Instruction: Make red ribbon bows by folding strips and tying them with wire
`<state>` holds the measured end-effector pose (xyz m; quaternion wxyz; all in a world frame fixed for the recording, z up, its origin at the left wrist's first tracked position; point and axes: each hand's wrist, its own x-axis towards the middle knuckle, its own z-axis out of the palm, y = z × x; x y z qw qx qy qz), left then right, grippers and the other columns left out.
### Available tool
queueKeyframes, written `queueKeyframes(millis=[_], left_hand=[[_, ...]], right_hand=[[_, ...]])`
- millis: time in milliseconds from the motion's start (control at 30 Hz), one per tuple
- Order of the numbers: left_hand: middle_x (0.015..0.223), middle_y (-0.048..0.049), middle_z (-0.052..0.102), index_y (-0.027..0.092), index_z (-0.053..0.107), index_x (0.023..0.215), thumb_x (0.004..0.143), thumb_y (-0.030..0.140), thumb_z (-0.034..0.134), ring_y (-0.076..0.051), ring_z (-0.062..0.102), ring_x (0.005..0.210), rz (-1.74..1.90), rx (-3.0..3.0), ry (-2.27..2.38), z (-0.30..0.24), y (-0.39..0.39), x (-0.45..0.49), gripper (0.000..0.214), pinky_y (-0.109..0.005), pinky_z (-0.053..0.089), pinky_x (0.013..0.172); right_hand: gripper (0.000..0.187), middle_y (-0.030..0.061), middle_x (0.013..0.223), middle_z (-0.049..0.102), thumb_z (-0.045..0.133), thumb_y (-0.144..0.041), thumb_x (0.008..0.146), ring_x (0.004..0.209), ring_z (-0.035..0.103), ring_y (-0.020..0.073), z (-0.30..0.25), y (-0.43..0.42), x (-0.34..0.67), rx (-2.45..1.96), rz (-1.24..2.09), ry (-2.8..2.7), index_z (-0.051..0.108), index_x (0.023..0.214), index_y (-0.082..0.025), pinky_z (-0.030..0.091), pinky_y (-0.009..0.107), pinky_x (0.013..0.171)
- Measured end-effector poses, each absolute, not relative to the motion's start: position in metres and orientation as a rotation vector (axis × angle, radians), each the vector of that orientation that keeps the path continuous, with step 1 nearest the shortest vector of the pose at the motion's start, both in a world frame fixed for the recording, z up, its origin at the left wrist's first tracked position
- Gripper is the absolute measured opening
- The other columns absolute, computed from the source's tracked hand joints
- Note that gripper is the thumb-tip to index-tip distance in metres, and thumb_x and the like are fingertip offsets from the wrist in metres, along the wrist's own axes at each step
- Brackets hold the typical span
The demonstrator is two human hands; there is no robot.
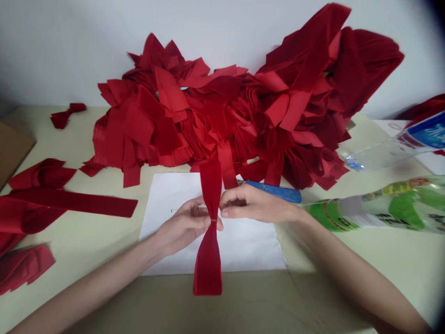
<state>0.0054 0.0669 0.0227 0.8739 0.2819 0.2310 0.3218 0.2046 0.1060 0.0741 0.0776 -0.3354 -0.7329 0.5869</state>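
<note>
Two hands on my feed: the left hand [182, 227] and right hand [246, 206] are pinched closed on the tied waist of a red ribbon bow [208, 262] above white paper [250, 250]; cinching is in hand, and the tie probably needs snugging next.

- A red ribbon [207, 262] is being pinched at its narrowed middle between the left hand [182, 226] and the right hand [251, 204].
- Its lower end is being held over a white paper sheet [243, 250].
- A blue-handled tool [274, 191] is being supported just beyond the right hand.
- A heap of red ribbon bows [194, 111] is being supported by a cream table [347, 260], behind the paper.
- A plastic bottle with a green label [378, 208] is being supported to the right.
</note>
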Motion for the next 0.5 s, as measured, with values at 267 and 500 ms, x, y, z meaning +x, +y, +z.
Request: queueKeyframes(millis=[267, 500], left_hand=[[0.058, -0.0031, 0.067, 0.012, 0.065, 0.067, 0.054, 0.008, 0.074, -0.015, 0.061, 0.054, 0.220, 0.666, 0.540, 0.034, 0.056, 0.009, 0.016, -0.028, 0.046, 0.061], [0.052, 0.0070, 0.051, 0.016, 0.051, 0.059, 0.054, 0.011, 0.072, -0.010, 0.049, 0.053, 0.138, 1.000, 0.825, 0.052, 0.052, 0.016, 0.022, -0.023, 0.037, 0.053]], right_hand=[[0.013, 0.0012, 0.076, 0.062, 0.051, -0.017, 0.085, 0.069, 0.053, 0.0089, 0.072, 0.097, 0.200, -0.504, 1.983, -2.242, 0.062, 0.089, -0.012, 0.042, 0.021, 0.065], [0.014, -0.0023, 0.065, 0.059, 0.055, -0.023, 0.086, 0.055, 0.046, 0.0081, 0.105, 0.100, 0.184, -0.572, 1.462, -2.981, 0.067, 0.083, -0.017, 0.031, 0.022, 0.055]])
